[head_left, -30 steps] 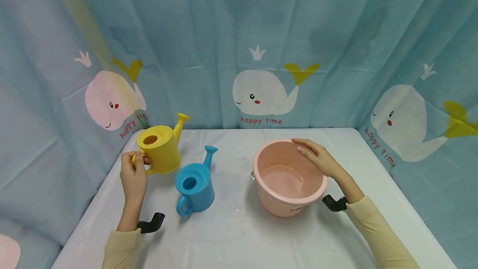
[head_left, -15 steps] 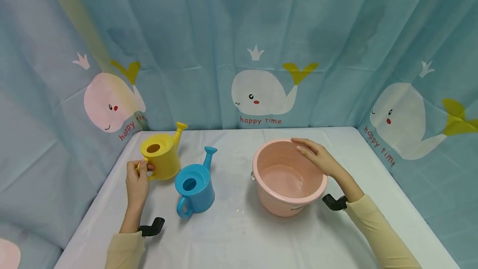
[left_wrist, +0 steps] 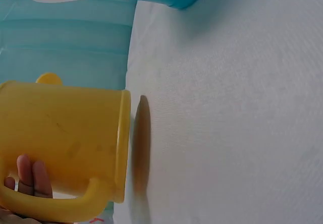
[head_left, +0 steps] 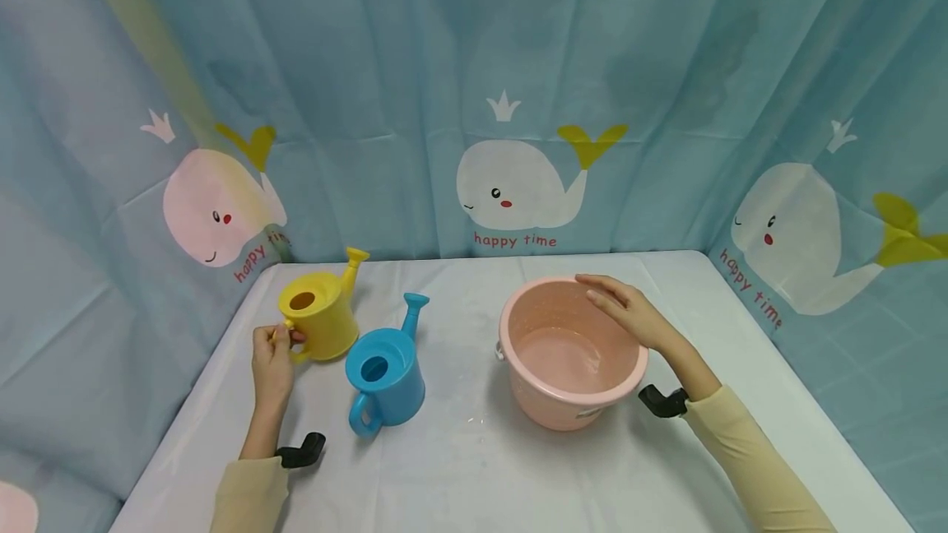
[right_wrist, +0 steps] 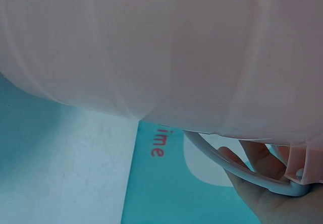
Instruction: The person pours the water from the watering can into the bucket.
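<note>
My left hand [head_left: 271, 364] holds a yellow toy watering can [head_left: 332, 326] by its handle, fingers curled through the loop. In the left wrist view the can's [left_wrist: 65, 128] base hangs close over the table, with a shadow beside it. A blue watering can [head_left: 396, 389] stands just to its right, handle towards me. Further right is a pink bucket [head_left: 546, 408] with water visible in the bottom. My right hand [head_left: 635, 317] grips its back right rim, thumb inside and fingers outside. The bucket's grey carrying handle [right_wrist: 237, 171] passes in front of those fingers in the right wrist view.
A white cloth covers the table [head_left: 459, 475], with a few water drops between the blue can and the bucket. Blue curtains [head_left: 415, 105] with printed whales enclose the back and both sides.
My left hand has lowered the yellow watering can towards the table, bringing it slightly closer to me. The right hand, bucket and blue can stay in place; the head view shifts slightly.
</note>
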### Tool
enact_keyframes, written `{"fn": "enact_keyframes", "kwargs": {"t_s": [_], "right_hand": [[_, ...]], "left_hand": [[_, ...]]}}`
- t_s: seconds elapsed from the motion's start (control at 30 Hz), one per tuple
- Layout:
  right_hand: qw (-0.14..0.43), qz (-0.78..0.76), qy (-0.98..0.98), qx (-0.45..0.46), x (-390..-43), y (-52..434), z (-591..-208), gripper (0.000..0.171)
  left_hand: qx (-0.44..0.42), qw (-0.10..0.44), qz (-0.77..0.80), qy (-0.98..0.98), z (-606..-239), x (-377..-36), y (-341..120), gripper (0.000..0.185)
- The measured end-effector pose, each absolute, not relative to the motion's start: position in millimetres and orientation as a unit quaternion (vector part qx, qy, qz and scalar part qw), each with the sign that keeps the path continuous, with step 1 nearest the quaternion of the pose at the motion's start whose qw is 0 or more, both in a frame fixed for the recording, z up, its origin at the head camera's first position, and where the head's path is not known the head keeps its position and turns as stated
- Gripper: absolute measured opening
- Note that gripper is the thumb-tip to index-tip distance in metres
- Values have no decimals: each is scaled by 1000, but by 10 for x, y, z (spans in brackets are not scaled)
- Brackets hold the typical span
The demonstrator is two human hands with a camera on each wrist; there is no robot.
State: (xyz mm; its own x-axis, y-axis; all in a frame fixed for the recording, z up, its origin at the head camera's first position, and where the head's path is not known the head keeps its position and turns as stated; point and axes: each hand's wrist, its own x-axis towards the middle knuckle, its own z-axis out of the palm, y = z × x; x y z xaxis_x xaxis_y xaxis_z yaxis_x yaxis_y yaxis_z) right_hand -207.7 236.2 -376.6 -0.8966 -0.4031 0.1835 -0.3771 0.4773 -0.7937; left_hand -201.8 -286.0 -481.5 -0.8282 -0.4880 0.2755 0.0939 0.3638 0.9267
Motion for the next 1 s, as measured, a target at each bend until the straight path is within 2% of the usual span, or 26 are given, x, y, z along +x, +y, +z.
{"fn": "enact_keyframes", "kwargs": {"t_s": [0.5,0.77,1.0], "right_hand": [[15,-457,860,-227,-2068,2358,-3755,41],[16,-459,860,-224,-2068,2360,-3762,41],[10,-467,853,-232,-2079,2368,-3778,41]], "left_hand": [[126,268,-545,-785,-4954,-2058,-2926,23],[131,279,-528,-791,-4968,-2019,-2880,29],[168,277,-473,-819,-4968,-1980,-2883,41]]}}
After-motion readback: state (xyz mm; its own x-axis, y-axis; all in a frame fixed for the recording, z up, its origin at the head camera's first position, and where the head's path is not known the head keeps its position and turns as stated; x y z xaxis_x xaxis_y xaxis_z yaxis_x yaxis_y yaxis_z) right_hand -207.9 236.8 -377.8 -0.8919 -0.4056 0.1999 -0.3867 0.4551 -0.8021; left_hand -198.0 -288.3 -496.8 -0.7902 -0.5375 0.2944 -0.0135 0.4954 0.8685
